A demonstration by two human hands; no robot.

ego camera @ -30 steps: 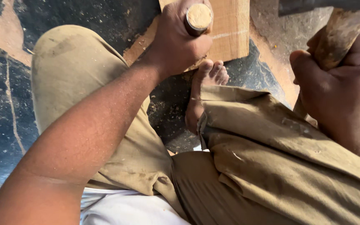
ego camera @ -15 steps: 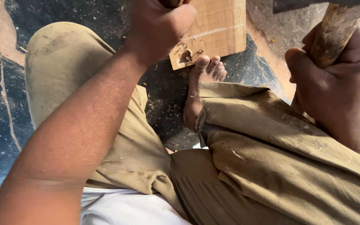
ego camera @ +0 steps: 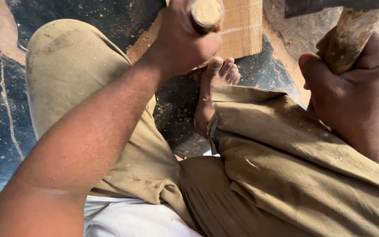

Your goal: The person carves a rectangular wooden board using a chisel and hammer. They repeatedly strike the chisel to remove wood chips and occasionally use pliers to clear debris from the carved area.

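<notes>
Head view showed my left hand [ego camera: 185,41] wrapped tight round a round wooden handle [ego camera: 206,12], its pale, flat butt end facing up at the camera, the fist set over the wooden block [ego camera: 241,28] as though to steady a cutting tool on it; the blade itself was hidden under my fingers, so I could not tell its kind; my right hand [ego camera: 352,83] was clamped on the rough, mottled shaft of a hammer [ego camera: 352,39], whose dark metal head sat at the top edge; the block was pale, squared and smooth-faced, lying on the floor [ego camera: 5,114] just beyond my bare foot [ego camera: 213,94], which seemed placed to brace it; the floor was dark, cracked and dusted with sawdust; my trousers [ego camera: 286,175] were coarse khaki cloth, creased and dusty.
</notes>
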